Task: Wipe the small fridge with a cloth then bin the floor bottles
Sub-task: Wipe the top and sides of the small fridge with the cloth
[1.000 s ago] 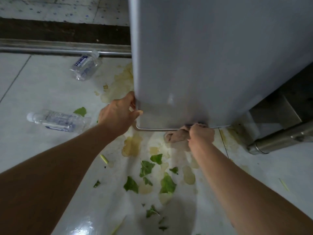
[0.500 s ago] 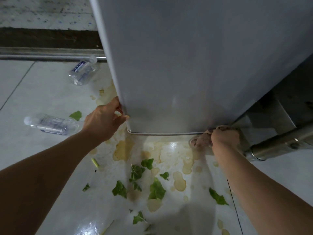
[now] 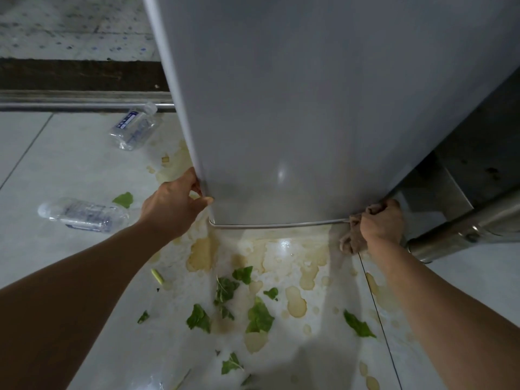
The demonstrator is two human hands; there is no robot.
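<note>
Head view, looking down the grey front of the small fridge (image 3: 323, 114) to its lower edge. The left hand (image 3: 171, 205) clasps the fridge's lower left corner, thumb on the front face and fingers curled round the side edge. The right hand (image 3: 382, 220) is at the fridge's lower right corner, its grip closed round a bunched brownish cloth (image 3: 353, 237), which is pressed against the bottom edge of the fridge and hangs slightly below the fist.

Two clear plastic bottles lie on their sides on the white tiled floor (image 3: 56, 164), both to the left of the fridge: the far bottle (image 3: 133, 126) near the fridge's left edge, by a metal floor rail (image 3: 70, 104); the near bottle (image 3: 84, 213) farther left, level with the left hand.

Below the fridge's front edge the floor carries yellowish liquid stains (image 3: 295, 302) and scattered green leaf scraps (image 3: 259, 316) (one more scrap lies beside the near bottle). A stainless steel tube (image 3: 464, 229) runs to the right of the fridge, just beside the right hand.
</note>
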